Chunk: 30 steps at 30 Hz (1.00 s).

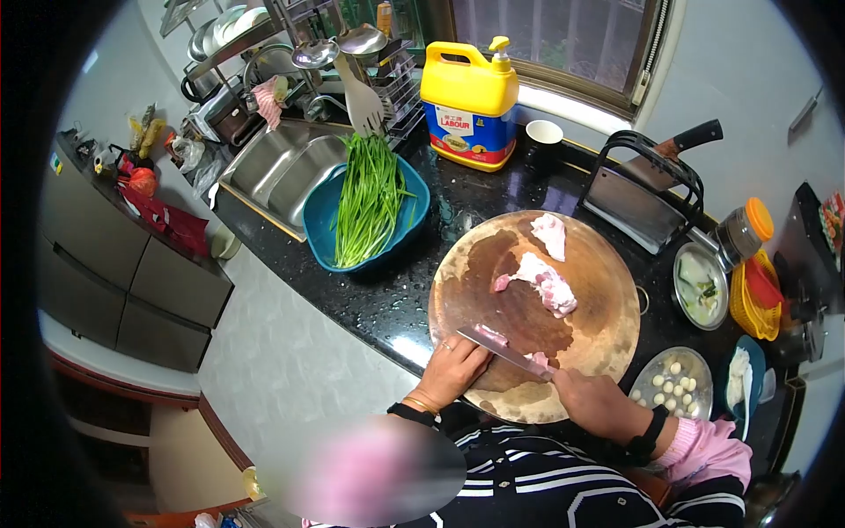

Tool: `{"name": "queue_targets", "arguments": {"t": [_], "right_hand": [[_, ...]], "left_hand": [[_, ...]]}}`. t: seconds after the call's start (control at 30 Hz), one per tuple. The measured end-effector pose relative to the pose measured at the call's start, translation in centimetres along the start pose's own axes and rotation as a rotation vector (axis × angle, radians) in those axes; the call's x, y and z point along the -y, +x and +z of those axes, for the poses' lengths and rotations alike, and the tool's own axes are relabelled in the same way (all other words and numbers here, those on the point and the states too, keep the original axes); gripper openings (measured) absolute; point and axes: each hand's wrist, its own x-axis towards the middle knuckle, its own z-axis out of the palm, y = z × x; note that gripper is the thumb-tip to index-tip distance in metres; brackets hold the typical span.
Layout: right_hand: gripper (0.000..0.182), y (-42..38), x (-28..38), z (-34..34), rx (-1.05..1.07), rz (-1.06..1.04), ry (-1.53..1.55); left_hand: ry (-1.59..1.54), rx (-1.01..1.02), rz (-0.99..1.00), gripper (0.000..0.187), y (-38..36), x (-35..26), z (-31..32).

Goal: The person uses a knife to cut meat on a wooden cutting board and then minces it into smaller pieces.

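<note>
On a round wooden chopping board [607, 326], my right hand [598, 403] grips the handle of a knife [506, 351], its blade pointing left across the board. My left hand [453, 370] is closed at the board's near left edge, fingertips against the blade's end; whatever lies under them is hidden. A small strip of pink meat [491, 334] lies along the far side of the blade, and another bit of meat [539, 359] sits by it nearer the handle. Farther back are a larger fatty meat piece [547, 283] and a pale piece [549, 236].
Left of the board, a blue basin [415, 207] holds green chives [365, 198], beside a steel sink [295, 167]. Behind stand a yellow jug [471, 106], a white cup [544, 133] and a knife rack with a cleaver [629, 207]. Bowls, one with pale balls [673, 385], stand right.
</note>
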Motion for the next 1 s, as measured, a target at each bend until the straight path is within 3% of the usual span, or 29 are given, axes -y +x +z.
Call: {"name": "queue_targets", "arguments": {"t": [0.3,0.47,0.6,0.67,0.87,0.93,1.0], "right_hand": [[0.02,1.3,0.3,0.3,0.074,0.036,-0.002],[0.024,3.8,-0.2,1.2,0.016,-0.063,-0.002],[0.018,7.4,1.4,-0.1,0.142,-0.002,0.042],[0.016,9.8,1.8,0.5,0.016,-0.077,0.042],[0.017,14.8,1.2,2.3,-0.093,-0.201,0.018],[0.017,14.9,-0.1,2.3,-0.053,-0.117,0.064],[0.017,14.4,-1.5,1.6,-0.144,-0.009,0.307]], "left_hand": [[-0.129,-0.004,-0.054,0.037,0.5,0.1,-0.4],[-0.205,-0.002,-0.156,0.035,-0.2,0.4,0.2],[-0.226,-0.038,-0.155,0.034,-0.5,0.9,0.3],[-0.257,-0.044,-0.171,0.034,-0.5,1.0,0.0],[-0.24,-0.079,-0.158,0.035,-0.4,0.7,-0.1],[-0.217,-0.1,-0.141,0.033,-0.2,0.4,-0.2],[-0.197,-0.088,-0.115,0.033,0.1,0.3,-0.4]]}}
